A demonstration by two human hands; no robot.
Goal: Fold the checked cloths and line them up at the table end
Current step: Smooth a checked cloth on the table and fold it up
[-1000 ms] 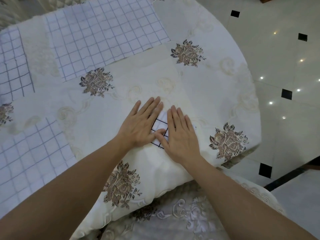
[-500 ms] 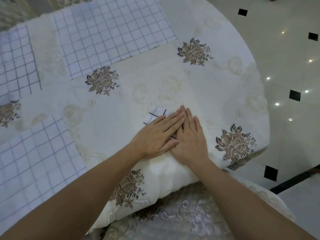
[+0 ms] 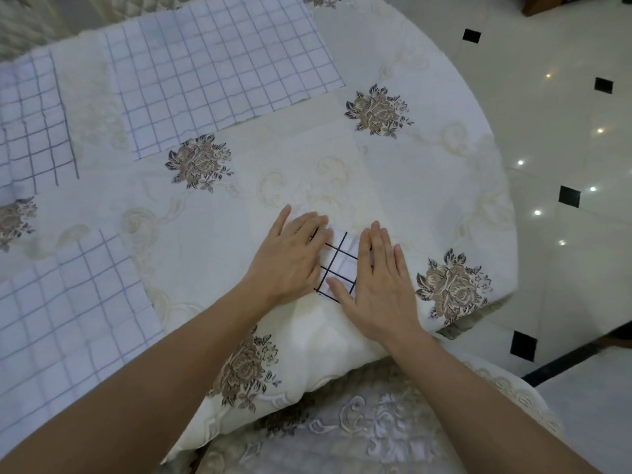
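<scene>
**Item under work.** The folded cloth (image 3: 338, 265), a small checked packet, lies on the flowered tablecloth (image 3: 307, 165) near the drop of its near edge. Only a narrow strip of it shows between the two hands.

**Hands.** The left hand (image 3: 290, 261) lies palm down on the folded cloth's left side, fingers straight and close together, thumb held apart; its fingertips are blurred. The right hand (image 3: 379, 285) lies flat on the right side, fingers straight, thumb resting on the near corner. Neither hand pinches or lifts anything. Judgement: pressing flat from both sides sets the creases and stops the layers springing open.

**Outstanding items.** Three checked cloths lie spread out, all well apart from the folded cloth. A large cloth (image 3: 212, 70) lies beyond it to the left, a second cloth (image 3: 30, 124) further left again, and a third cloth (image 3: 61, 319) on its near left. Judgement: most of the folding is not yet done.

**Placement.** No row of folded pieces is visible. Whether the packet's present spot is its final one cannot be told.
</scene>
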